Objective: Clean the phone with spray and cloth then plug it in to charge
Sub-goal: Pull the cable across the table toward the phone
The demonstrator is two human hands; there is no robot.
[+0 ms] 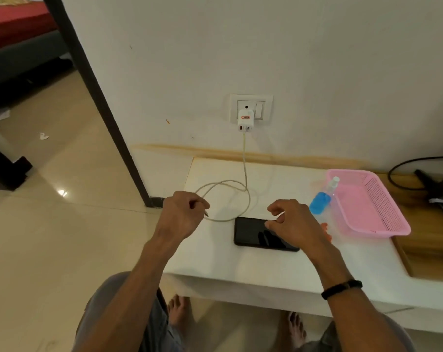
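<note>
A black phone (256, 233) lies flat, screen up, on the white table (240, 265). My left hand (182, 212) is closed around the free end of the white charging cable (243, 196), its plug tip poking out below my fingers, left of the phone. The cable loops on the table and runs up to a white charger (245, 121) in the wall socket (251, 107). My right hand (294, 222) hovers over the phone's right end, fingers curled, touching or almost touching it. A blue spray bottle (322, 198) lies beside the pink basket. An orange cloth (326, 228) peeks out behind my right hand.
A pink plastic basket (372, 207) sits at the table's right side, on a wooden surface (428, 250). Black cables and a dark stand (433, 184) are at the far right. A dark door frame (98, 102) stands left of the table, with tiled floor beyond. My knees and bare feet are below the table edge.
</note>
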